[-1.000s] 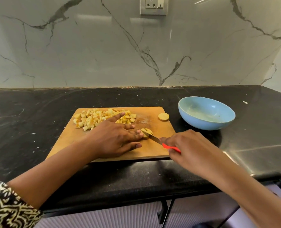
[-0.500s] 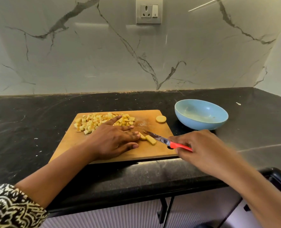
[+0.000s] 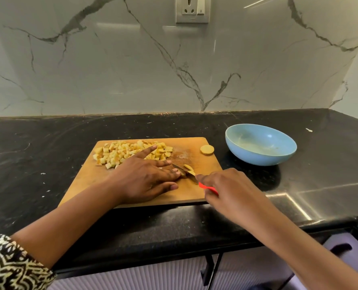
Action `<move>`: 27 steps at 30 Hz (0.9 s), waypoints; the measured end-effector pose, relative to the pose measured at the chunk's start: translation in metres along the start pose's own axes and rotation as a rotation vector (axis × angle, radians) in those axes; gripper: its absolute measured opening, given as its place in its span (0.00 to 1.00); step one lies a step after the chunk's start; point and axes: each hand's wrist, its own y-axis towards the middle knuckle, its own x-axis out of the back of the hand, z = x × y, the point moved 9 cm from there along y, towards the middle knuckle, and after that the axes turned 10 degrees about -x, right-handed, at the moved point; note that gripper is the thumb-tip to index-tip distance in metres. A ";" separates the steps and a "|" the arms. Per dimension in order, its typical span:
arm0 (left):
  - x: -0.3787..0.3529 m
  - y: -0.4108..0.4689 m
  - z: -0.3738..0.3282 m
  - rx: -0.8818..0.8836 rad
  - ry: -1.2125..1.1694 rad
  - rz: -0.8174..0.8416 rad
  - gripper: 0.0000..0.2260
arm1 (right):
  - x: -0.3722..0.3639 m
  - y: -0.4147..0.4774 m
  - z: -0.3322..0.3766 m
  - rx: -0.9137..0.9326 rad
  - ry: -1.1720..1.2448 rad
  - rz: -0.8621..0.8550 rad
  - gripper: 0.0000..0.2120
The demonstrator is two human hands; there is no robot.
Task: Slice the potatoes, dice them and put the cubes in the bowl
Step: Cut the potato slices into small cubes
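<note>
- Dicing: our right grip (image 3: 226,190) clasps the knife (image 3: 192,178).
- Our left grip (image 3: 144,181), fingers straight, pins the potato slice (image 3: 188,167); we judge it firm, slippery, best pressed from above.

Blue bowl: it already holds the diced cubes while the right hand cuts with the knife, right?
No: the head view shows the diced cubes piled on the cutting board, not in the blue bowl. The right hand does cut with the knife.
</note>
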 end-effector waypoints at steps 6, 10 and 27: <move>0.003 0.000 -0.005 -0.037 -0.003 -0.030 0.29 | -0.003 -0.021 -0.002 0.025 -0.022 -0.013 0.23; 0.001 0.000 -0.005 -0.034 0.012 -0.012 0.31 | 0.007 -0.037 -0.010 0.002 0.003 -0.010 0.21; 0.020 0.013 0.002 -0.060 -0.007 -0.315 0.19 | -0.006 -0.022 0.003 -0.008 -0.050 -0.106 0.21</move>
